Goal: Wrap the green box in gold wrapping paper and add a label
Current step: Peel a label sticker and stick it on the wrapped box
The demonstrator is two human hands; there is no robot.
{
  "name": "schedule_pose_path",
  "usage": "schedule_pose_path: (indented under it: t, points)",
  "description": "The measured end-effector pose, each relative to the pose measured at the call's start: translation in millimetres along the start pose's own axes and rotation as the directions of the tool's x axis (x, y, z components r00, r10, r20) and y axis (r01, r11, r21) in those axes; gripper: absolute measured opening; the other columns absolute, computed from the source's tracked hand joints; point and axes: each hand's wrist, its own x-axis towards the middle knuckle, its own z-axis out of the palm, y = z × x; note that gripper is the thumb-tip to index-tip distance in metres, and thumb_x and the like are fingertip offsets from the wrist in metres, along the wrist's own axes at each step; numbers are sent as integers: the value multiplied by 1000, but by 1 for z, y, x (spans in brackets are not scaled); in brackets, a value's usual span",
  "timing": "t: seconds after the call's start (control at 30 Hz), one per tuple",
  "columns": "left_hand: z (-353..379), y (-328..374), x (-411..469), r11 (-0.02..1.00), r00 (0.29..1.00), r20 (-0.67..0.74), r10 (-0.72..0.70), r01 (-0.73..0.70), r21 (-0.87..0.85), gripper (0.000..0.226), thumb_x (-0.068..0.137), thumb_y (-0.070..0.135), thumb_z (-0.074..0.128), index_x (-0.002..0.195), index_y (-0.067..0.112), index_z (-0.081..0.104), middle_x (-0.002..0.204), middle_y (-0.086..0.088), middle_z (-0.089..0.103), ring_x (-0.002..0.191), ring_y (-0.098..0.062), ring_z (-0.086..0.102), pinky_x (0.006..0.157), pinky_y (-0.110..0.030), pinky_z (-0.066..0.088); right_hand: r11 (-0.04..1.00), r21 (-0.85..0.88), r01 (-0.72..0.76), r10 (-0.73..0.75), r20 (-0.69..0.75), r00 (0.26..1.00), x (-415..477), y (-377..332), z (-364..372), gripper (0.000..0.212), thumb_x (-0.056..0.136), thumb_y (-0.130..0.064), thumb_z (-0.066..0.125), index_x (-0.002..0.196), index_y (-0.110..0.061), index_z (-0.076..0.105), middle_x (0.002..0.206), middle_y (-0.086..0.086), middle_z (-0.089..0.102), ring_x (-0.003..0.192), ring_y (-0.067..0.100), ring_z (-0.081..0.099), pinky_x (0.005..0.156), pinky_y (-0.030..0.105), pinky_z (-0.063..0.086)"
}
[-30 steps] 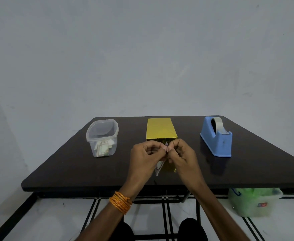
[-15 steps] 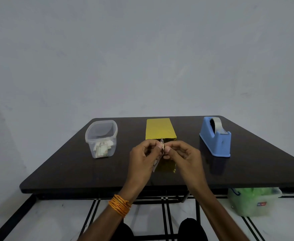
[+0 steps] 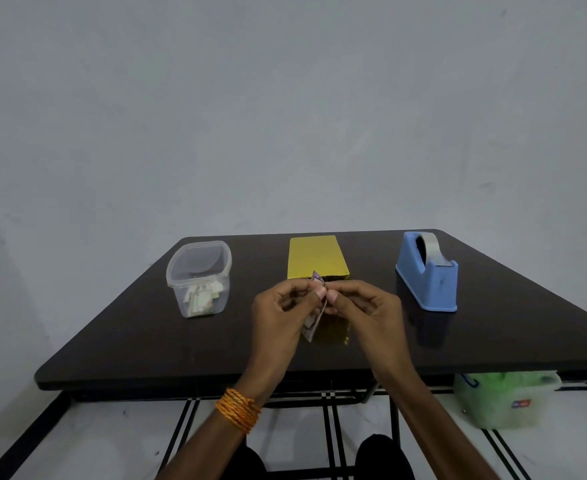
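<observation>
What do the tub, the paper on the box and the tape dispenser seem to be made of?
Tub: clear, slightly glossy plastic; its contents show through the walls.
Paper: probably metallic foil paper, gold and shiny, with sharp creases that catch the light.
Dispenser: apparently moulded blue plastic, smooth with a dull sheen.

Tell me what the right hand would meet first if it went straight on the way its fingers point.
The right hand would likely meet the label it pinches, then the left hand.
</observation>
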Motion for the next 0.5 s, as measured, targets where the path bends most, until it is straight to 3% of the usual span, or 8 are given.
schedule_pose_path:
  t: [0.5]
  points:
    - [1, 0, 4, 996, 999, -26, -26, 24, -88, 10, 82, 10, 76, 91, 5, 75, 86, -8, 76, 82, -19, 72, 71, -26, 57, 1000, -12, 1, -1, 25, 1000, 2, 1, -1, 18, 92, -6, 66, 107, -7, 75, 102, 4, 77, 98, 21, 73, 86, 36, 60]
